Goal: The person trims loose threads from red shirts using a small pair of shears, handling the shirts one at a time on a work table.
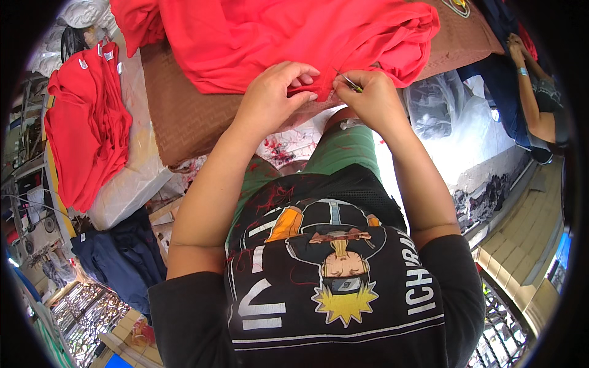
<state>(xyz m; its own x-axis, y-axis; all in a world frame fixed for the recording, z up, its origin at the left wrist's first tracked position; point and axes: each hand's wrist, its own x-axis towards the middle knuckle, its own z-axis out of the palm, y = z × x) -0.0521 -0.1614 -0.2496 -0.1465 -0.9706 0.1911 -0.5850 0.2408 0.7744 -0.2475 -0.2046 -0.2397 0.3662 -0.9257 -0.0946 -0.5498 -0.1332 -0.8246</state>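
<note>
A red garment (pixel 264 37) lies bunched over the near edge of a brown-covered table. My left hand (pixel 276 92) is at its near hem, thumb and curled fingers closed on the cloth. Close by on the right, my right hand (pixel 371 98) is closed around a small pair of thread snips (pixel 351 82). Their thin tip points left toward the hem, a short way from my left fingertips. The fingers hide most of the snips' handle.
The brown table cover (pixel 184 116) ends above my lap. More red garments (pixel 92 122) are piled on the left, with dark blue cloth (pixel 123 251) below them. A clear plastic bag (pixel 438 107) sits right of my knee. Another person's arm (pixel 527 98) shows at the far right.
</note>
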